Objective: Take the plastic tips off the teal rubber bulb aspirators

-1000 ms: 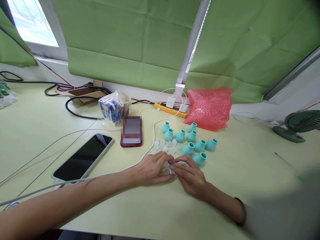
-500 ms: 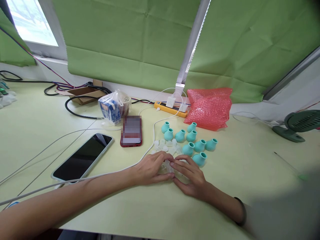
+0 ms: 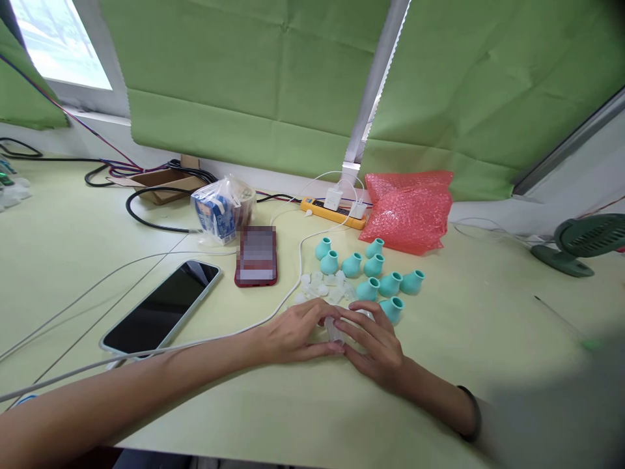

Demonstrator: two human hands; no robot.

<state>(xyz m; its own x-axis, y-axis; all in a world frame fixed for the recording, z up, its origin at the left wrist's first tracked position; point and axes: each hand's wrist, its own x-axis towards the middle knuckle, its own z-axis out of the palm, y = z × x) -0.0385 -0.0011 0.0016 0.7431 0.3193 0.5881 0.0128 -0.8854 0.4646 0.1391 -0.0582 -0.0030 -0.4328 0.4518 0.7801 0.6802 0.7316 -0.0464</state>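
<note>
Between my two hands is a small translucent whitish plastic piece (image 3: 334,331), partly covered by fingers, so its exact kind is hidden. My left hand (image 3: 297,331) grips it from the left, thumb below and fingertips above. From the right, my right hand (image 3: 374,339) curls its fingers round the same piece, its fingertips meeting those of the left. Just beyond the hands lies a loose pile of small translucent white pieces (image 3: 325,286). Several turquoise bulb-shaped parts with open necks (image 3: 351,265) stand behind and to the right, one (image 3: 392,309) close to my right fingers.
A black-screened phone (image 3: 163,306) and a red-cased phone (image 3: 256,257) lie to the left. A white cable (image 3: 300,260) crosses the table. Behind are a bagged blue box (image 3: 222,208), an orange power strip (image 3: 334,213) and red bubble wrap (image 3: 410,212). A green fan (image 3: 581,238) stands right.
My right hand has shifted slightly, its fingers lifting and spreading a little. More of the translucent piece shows between the hands. The turquoise parts stay where they were.
</note>
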